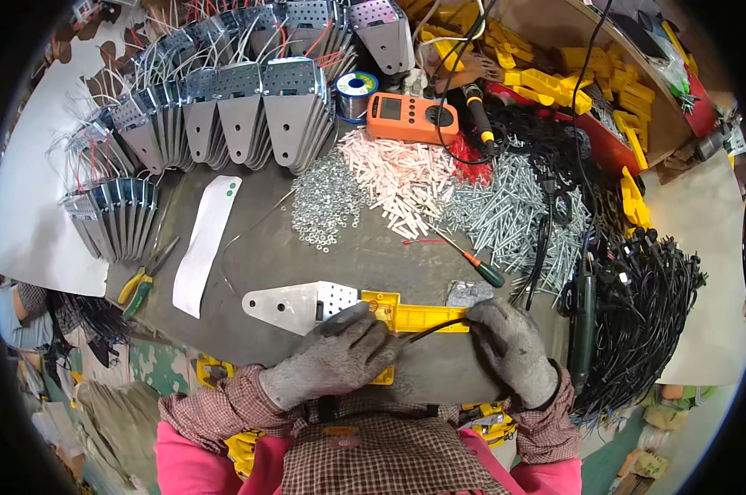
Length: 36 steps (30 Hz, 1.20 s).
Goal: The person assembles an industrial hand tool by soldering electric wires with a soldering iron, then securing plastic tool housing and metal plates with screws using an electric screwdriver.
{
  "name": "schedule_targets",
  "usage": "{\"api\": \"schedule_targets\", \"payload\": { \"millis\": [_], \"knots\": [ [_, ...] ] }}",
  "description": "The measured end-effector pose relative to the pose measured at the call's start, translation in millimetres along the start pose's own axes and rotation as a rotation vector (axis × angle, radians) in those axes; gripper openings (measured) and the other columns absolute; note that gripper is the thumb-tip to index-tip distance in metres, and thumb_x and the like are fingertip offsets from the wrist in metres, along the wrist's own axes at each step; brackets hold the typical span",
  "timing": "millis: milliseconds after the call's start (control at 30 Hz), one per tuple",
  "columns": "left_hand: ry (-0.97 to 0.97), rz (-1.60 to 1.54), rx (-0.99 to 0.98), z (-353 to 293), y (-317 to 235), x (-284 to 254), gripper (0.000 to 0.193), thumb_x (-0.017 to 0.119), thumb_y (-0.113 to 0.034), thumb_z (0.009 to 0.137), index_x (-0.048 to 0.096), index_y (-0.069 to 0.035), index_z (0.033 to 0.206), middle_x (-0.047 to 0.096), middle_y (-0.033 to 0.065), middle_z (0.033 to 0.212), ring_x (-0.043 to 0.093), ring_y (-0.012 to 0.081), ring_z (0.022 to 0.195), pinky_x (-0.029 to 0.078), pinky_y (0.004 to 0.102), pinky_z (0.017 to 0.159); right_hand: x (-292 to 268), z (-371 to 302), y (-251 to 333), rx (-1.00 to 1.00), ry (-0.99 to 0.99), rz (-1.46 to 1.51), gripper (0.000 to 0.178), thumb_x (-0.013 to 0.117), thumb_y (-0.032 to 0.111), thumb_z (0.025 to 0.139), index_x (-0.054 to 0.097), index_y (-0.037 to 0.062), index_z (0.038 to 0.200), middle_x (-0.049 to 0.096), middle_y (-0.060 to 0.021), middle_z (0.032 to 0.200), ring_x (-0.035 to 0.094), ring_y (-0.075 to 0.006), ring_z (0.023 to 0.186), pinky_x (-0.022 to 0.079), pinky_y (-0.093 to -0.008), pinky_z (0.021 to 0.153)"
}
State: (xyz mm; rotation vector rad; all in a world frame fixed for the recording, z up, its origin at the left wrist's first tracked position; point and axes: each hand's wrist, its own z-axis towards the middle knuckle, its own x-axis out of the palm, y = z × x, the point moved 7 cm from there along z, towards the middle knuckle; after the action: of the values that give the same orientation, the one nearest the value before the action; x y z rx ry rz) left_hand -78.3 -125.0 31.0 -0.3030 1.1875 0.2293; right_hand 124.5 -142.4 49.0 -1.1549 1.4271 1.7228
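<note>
Both hands wear grey work gloves. My left hand [340, 351] is closed over the wide end of a yellow plastic handle shell [427, 318], its fingers pressed down where the shell meets a metal trowel-shaped plate [286, 307]. That plate points left and has two holes in its blade and small perforations at its wide end. From under my left fingers a black cable [439, 327] runs right along the shell. At the shell's right end, my right hand [513, 351] has its fingers closed on the cable. The left fingertips partly hide the shell's inside.
Beyond lie piles of nuts [328, 202], pale sleeves [398, 177] and screws [513, 210]. A screwdriver [480, 268] rests nearer. Metal plates [290, 115] stand stacked at left, past pliers [148, 279] and a paper strip [208, 243]. Black cables [637, 322] heap at right beside a hanging dark-green tool [583, 330].
</note>
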Motion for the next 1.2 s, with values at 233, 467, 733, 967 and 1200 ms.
{"api": "schedule_targets", "payload": {
  "millis": [233,467,733,967,1200],
  "knots": [
    [-0.061,-0.16,0.034,-9,7,7,0.044,0.063,-0.017,0.079,0.06,-0.006,0.121,0.065,0.0101,0.106,0.064,0.0244,0.103,0.049,0.046,0.1,29,42,55,-0.216,-0.033,0.262,0.036,0.068,0.004,0.079,0.061,0.0103,0.114,0.059,-0.0048,0.12,0.068,-0.026,0.093,0.057,-0.0359,0.073],
    [0.168,0.063,-0.107,-9,-18,3,0.048,0.06,-0.028,0.08,0.056,-0.008,0.123,0.061,0.0089,0.118,0.056,0.0246,0.117,0.047,0.0389,0.093,49,51,46,-0.086,-0.021,0.066,0.043,0.068,0.005,0.077,0.065,0.0172,0.119,0.059,-0.0057,0.119,0.069,-0.025,0.09,0.058,-0.036,0.071],
    [0.33,0.092,-0.112,-11,-31,10,0.047,0.058,-0.027,0.082,0.055,-0.005,0.124,0.058,0.0133,0.126,0.054,0.0277,0.122,0.042,0.0425,0.101,47,55,49,-0.166,0.065,0.126,0.041,0.067,0.004,0.077,0.063,0.017,0.116,0.055,-0.0088,0.121,0.067,-0.0276,0.095,0.058,-0.0375,0.073],
    [0.221,0.03,-0.139,-20,-30,13,0.046,0.054,-0.028,0.087,0.057,-0.005,0.126,0.053,0.0188,0.132,0.049,0.0324,0.128,0.043,0.0437,0.102,55,54,57,-0.243,0.269,-0.019,0.05,0.066,0.005,0.08,0.061,0.0237,0.127,0.052,-0.013,0.129,0.065,-0.0305,0.106,0.059,-0.0369,0.079],
    [0.253,0.116,-0.134,-4,-38,3,0.056,0.056,-0.037,0.09,0.054,0.003,0.13,0.049,0.0235,0.138,0.045,0.0356,0.132,0.047,0.0459,0.098,68,42,49,-0.245,0.204,-0.106,0.048,0.064,0.008,0.082,0.059,0.022,0.128,0.049,-0.0143,0.134,0.065,-0.0307,0.104,0.058,-0.0389,0.08]
  ]
}}
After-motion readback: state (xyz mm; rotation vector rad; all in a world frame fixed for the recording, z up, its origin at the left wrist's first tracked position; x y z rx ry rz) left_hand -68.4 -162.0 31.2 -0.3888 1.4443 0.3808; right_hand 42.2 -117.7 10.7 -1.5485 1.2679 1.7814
